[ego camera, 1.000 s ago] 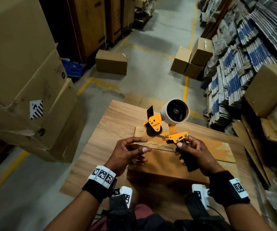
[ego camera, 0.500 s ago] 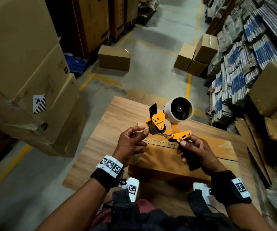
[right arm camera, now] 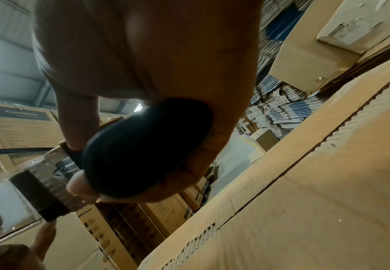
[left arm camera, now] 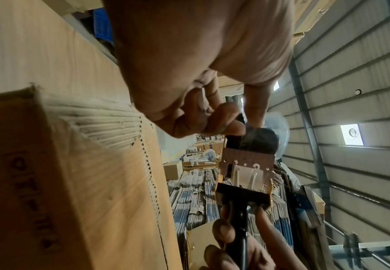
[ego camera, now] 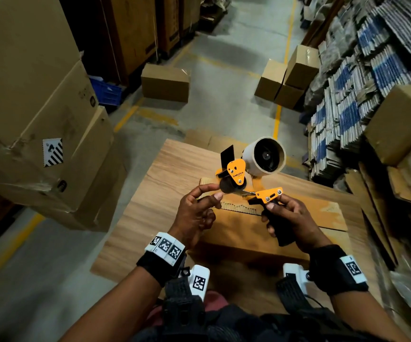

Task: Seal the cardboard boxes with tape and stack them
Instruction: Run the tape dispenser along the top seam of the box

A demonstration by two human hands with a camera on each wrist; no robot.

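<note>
An orange tape dispenser [ego camera: 236, 171] with a cream tape roll [ego camera: 248, 156] is held above a brown cardboard box [ego camera: 244, 233] that lies on the wooden table [ego camera: 155, 193]. My right hand [ego camera: 277, 208] grips the dispenser's black handle [right arm camera: 147, 151]. My left hand [ego camera: 216, 192] is at the black roller, and in the left wrist view its thumb and forefinger [left arm camera: 226, 117] pinch the clear tape end there. The box's corrugated flap edge [ego camera: 236, 207] shows just below the dispenser. The box fills the left of the left wrist view [left arm camera: 73, 182].
Large cartons [ego camera: 26, 95] are stacked at the left. A single box [ego camera: 166, 82] and a small stack of boxes [ego camera: 286, 77] stand on the floor ahead. Bundles of flat cardboard [ego camera: 360, 82] and a carton [ego camera: 402, 119] crowd the right. A blue crate [ego camera: 105, 92] sits behind the left cartons.
My left hand has lifted off the box top and moved up to the dispenser's roller, where its thumb and forefinger have closed. My right hand keeps hold of the handle.
</note>
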